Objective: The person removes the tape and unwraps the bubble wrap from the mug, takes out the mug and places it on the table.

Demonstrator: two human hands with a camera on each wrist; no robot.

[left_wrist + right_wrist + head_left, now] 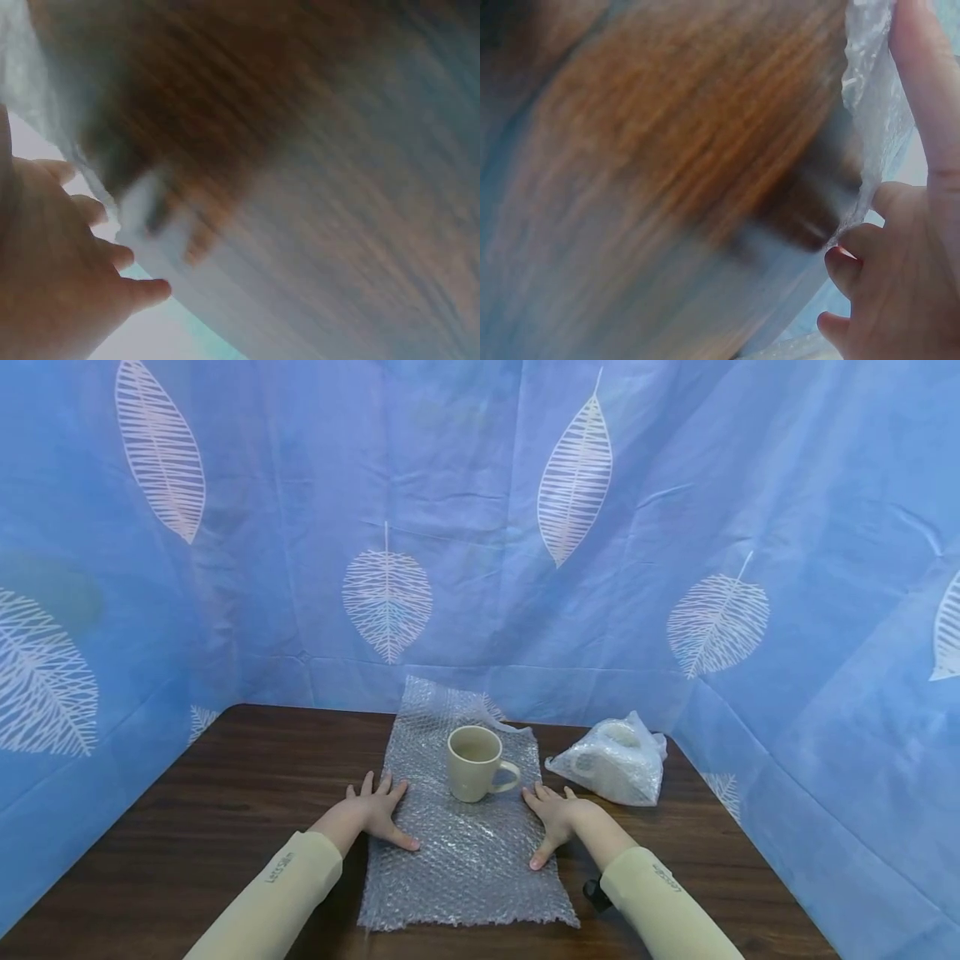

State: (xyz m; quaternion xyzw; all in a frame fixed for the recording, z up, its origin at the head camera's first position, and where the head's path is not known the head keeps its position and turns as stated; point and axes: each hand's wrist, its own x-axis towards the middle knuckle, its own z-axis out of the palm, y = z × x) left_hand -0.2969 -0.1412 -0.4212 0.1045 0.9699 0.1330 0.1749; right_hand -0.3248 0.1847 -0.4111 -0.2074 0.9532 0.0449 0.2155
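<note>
A cream mug (471, 768) stands upright on a sheet of bubble wrap (465, 868), its handle pointing right. Fingers spread, my left hand (375, 812) rests at the sheet's left edge. On the opposite edge lies my right hand (557, 818), also with spread fingers. Neither hand touches the mug. In the left wrist view the left hand (71, 255) shows its fingers beside the wrap's edge. The right wrist view has the right hand (900, 262) against the crinkled wrap (866, 90).
At the back right of the dark wooden table (300, 777) sits a bundle in bubble wrap (618, 760); a rounded pale object shows through it. A blue leaf-patterned cloth (472, 527) hangs behind the table and along its sides.
</note>
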